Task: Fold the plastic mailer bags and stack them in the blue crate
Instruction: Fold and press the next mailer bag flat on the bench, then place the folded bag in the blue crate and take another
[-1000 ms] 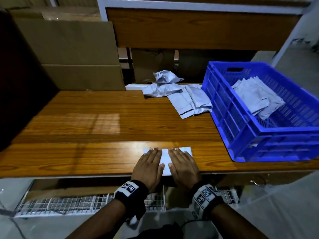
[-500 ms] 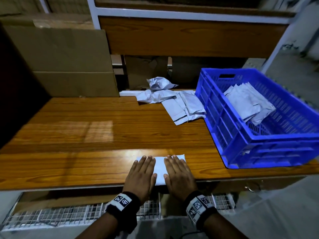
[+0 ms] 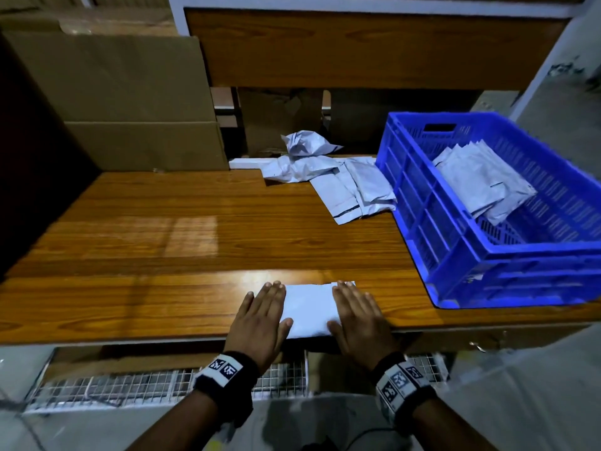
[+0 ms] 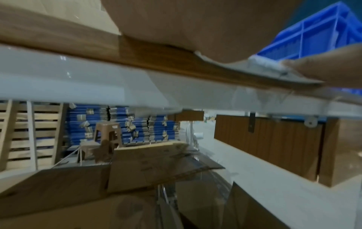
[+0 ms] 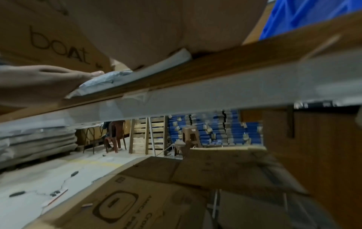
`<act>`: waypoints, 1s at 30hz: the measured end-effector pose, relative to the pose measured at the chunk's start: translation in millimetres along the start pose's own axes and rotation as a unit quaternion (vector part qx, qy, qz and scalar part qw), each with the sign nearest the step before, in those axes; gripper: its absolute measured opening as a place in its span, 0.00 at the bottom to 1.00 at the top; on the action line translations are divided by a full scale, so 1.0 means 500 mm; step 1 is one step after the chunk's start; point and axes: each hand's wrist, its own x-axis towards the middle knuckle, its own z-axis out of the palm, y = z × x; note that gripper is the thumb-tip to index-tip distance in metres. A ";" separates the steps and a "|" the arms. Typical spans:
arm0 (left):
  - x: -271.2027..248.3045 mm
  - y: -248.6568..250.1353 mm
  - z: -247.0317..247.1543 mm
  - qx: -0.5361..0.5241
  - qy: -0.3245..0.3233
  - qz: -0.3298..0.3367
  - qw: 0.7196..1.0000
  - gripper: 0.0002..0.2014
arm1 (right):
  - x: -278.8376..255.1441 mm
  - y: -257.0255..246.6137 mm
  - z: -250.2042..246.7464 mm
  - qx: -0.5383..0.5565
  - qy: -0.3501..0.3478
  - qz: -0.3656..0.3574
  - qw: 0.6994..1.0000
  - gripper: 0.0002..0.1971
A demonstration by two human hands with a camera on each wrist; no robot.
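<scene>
A folded white mailer bag [image 3: 309, 309] lies at the near edge of the wooden table [image 3: 195, 242]. My left hand [image 3: 261, 315] presses flat on its left end and my right hand [image 3: 356, 315] presses flat on its right end, fingers straight. The bag's edge [image 5: 109, 80] shows in the right wrist view under the left hand's thumb. The blue crate [image 3: 487, 222] stands at the right of the table with several folded mailers [image 3: 481, 180] stacked in it. A heap of unfolded mailers [image 3: 331, 177] lies at the back, just left of the crate.
Large cardboard sheets [image 3: 123, 102] lean at the back left. A wooden shelf panel [image 3: 357, 50] hangs over the back of the table. Below the table edge are a wire rack [image 3: 130, 385] and cardboard boxes [image 5: 156, 193].
Both hands have slid apart along the folded bag, left hand leftward and right hand rightward, baring its middle. The head view has shifted slightly.
</scene>
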 end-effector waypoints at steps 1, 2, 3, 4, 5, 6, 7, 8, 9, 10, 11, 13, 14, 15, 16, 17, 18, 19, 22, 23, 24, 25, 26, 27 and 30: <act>0.001 0.000 0.001 -0.001 -0.001 0.000 1.000 0.31 | 0.000 0.001 0.002 -0.001 0.006 -0.005 1.000 0.32; 0.001 -0.001 0.002 0.001 -0.003 0.000 1.000 0.31 | 0.002 -0.001 0.002 -0.001 0.003 -0.007 1.000 0.32; 0.004 -0.002 0.000 0.004 -0.006 -0.001 1.000 0.31 | 0.004 -0.001 0.001 -0.004 -0.002 -0.005 1.000 0.32; 0.005 -0.002 0.000 0.006 -0.008 -0.003 1.000 0.31 | 0.008 -0.002 -0.005 -0.014 -0.013 0.000 1.000 0.32; 0.004 -0.002 -0.003 0.005 -0.012 -0.005 1.000 0.31 | 0.010 -0.004 -0.009 -0.028 -0.021 0.003 0.999 0.33; 0.002 -0.001 -0.004 0.002 -0.011 -0.004 1.000 0.32 | 0.011 -0.004 -0.014 -0.042 -0.033 0.008 0.999 0.34; 0.001 -0.002 -0.008 -0.005 -0.006 -0.002 1.000 0.33 | 0.011 -0.005 -0.020 -0.060 -0.042 0.008 0.997 0.36; 0.000 -0.005 -0.011 -0.019 -0.005 0.001 1.000 0.33 | 0.011 -0.007 -0.027 -0.080 -0.054 0.001 0.995 0.37; -0.001 -0.008 -0.016 -0.037 -0.008 0.004 0.999 0.34 | 0.011 -0.009 -0.035 -0.097 -0.062 -0.016 0.993 0.38; -0.003 -0.012 -0.022 -0.055 -0.010 0.007 0.998 0.35 | 0.009 -0.013 -0.043 -0.109 -0.073 -0.038 0.991 0.40; -0.005 -0.017 -0.027 -0.076 -0.010 0.007 0.997 0.36 | 0.006 -0.020 -0.050 -0.118 -0.080 -0.065 0.988 0.41; -0.009 -0.029 -0.039 -0.125 -0.001 0.000 0.992 0.37 | 0.000 -0.036 -0.060 -0.129 -0.058 -0.132 0.981 0.35; -0.010 -0.035 -0.044 -0.147 0.004 -0.007 0.989 0.38 | -0.005 -0.045 -0.065 -0.131 -0.039 -0.161 0.977 0.31; -0.012 -0.044 -0.052 -0.163 0.014 -0.013 0.986 0.38 | -0.008 -0.052 -0.067 -0.136 -0.016 -0.181 0.974 0.27; -0.012 -0.053 -0.058 -0.176 0.025 -0.017 0.984 0.37 | -0.012 -0.058 -0.074 -0.142 -0.004 -0.188 0.972 0.27; -0.010 -0.062 -0.069 -0.188 0.037 -0.018 0.981 0.37 | -0.012 -0.061 -0.085 -0.147 -0.004 -0.188 0.971 0.29; -0.007 -0.069 -0.081 -0.202 0.045 -0.018 0.978 0.37 | -0.011 -0.064 -0.103 -0.150 -0.026 -0.180 0.972 0.34; -0.002 -0.075 -0.092 -0.218 0.052 -0.014 0.975 0.36 | -0.008 -0.071 -0.128 -0.148 -0.056 -0.170 0.973 0.40; 0.021 -0.091 -0.128 -0.268 0.074 0.013 0.960 0.34 | 0.006 -0.098 -0.219 -0.090 -0.113 -0.115 0.983 0.37; 0.032 -0.093 -0.138 -0.278 0.078 0.022 0.957 0.33 | 0.010 -0.092 -0.239 -0.052 -0.114 -0.090 0.988 0.34; 0.043 -0.090 -0.147 -0.283 0.080 0.034 0.955 0.33 | 0.014 -0.083 -0.255 -0.005 -0.101 -0.062 0.993 0.32; 0.058 -0.086 -0.158 -0.283 0.078 0.052 0.955 0.33 | 0.016 -0.073 -0.268 0.037 -0.083 -0.029 0.995 0.29; 0.071 -0.081 -0.169 -0.280 0.071 0.067 0.955 0.33 | 0.018 -0.066 -0.283 0.071 -0.054 0.000 0.996 0.27; 0.085 -0.074 -0.178 -0.277 0.060 0.081 0.956 0.33 | 0.019 -0.056 -0.299 0.084 -0.018 0.020 0.996 0.26; 0.136 -0.033 -0.204 -0.266 0.040 0.125 0.955 0.32 | 0.021 -0.037 -0.388 0.093 0.012 0.060 0.994 0.25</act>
